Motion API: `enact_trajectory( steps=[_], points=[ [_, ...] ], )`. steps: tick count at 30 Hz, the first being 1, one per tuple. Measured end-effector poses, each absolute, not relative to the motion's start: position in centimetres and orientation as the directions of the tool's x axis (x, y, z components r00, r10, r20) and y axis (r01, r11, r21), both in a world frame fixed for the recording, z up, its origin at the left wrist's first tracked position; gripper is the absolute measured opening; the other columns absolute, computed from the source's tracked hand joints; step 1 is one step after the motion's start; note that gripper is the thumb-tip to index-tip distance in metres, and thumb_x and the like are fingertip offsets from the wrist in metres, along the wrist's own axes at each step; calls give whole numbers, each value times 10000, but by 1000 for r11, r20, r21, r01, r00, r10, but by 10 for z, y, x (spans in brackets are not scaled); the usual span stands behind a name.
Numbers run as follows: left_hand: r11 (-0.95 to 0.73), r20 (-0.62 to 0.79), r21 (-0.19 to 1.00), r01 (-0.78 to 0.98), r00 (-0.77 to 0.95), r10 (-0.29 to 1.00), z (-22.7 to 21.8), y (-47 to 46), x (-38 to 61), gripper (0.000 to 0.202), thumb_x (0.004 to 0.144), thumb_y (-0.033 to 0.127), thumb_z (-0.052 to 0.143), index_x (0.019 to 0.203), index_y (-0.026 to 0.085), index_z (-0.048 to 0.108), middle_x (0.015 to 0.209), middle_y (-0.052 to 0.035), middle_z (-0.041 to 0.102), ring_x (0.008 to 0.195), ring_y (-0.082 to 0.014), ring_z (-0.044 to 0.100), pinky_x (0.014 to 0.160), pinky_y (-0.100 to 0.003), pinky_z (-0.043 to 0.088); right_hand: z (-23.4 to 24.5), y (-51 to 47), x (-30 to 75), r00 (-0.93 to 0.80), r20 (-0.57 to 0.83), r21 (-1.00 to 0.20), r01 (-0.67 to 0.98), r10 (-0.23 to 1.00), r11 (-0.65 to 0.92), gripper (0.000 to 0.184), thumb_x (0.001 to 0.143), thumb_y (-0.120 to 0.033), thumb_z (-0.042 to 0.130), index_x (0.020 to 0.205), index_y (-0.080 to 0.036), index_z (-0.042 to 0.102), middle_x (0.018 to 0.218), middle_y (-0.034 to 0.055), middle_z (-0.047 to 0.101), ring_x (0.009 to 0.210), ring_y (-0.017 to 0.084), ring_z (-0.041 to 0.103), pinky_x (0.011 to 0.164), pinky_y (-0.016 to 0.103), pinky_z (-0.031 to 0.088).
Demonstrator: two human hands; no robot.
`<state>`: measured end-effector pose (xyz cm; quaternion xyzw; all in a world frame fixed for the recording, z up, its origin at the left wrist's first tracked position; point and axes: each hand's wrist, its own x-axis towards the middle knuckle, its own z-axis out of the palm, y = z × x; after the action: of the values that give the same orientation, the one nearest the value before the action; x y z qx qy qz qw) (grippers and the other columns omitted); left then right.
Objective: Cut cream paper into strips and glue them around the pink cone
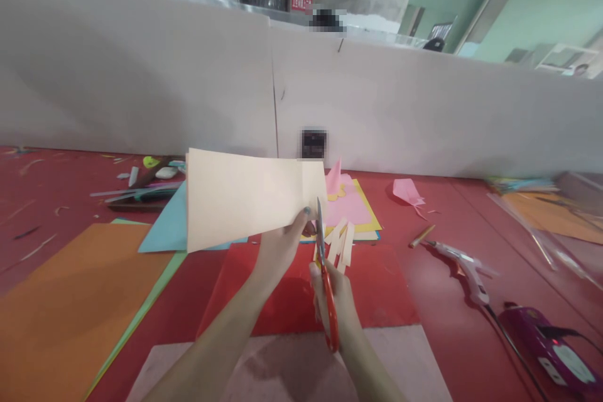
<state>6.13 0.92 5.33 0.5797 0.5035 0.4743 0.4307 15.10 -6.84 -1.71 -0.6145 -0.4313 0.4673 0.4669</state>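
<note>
- Tabletop point(424, 286), red, smooth; far edge meets the partition; an open stretch lies between the red sheet and the glue gun.
- Partition point(141, 75), pale grey, flat panels with a dark vertical seam.
- Orange sheet point(80, 301), matte, at left; green and yellow edges show beneath.
- Pale mat point(400, 361), pinkish grey, at the near side, meeting the red sheet.
- Red sheet point(377, 295), flat, slightly glossy, below the hands.
- Cream paper point(245, 198), stiff, broad, raised above the tabletop in front of the person; left end well out over a blue sheet point(167, 226); a vertical line near the right end (crease or overlap, cannot tell).
- Left hand point(282, 245), fingers pinching the cream paper low, near its right end.
- Right hand point(342, 292), fingers closed round the scissors' handles.
- Purple box point(553, 348), rounded, at near right.
- Glue gun point(464, 264), pale plastic, corded, lying on its side.
- Scissors point(325, 273), red handles, metal blades pointing up beside the paper's right edge; contact unclear.
- Cream strips point(347, 245), narrow, overlapping, just beyond the right hand.
- Gold stick point(421, 237), short, near the glue gun's nozzle.
</note>
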Motion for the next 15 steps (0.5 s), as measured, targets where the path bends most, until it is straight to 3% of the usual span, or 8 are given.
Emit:
enact_trajectory(
  steps=[15],
  points=[
    [-69,65,982,177,28,997,59,9,63,325,765,395,480,524,190,551,577,0,632,611,-151,614,661,-256,491,-9,-69,156,128,-169,-978,100,977,-182,358,783,-540,473,675,-203,414,424,-93,286,374,69,288,367,196,225]
  ],
)
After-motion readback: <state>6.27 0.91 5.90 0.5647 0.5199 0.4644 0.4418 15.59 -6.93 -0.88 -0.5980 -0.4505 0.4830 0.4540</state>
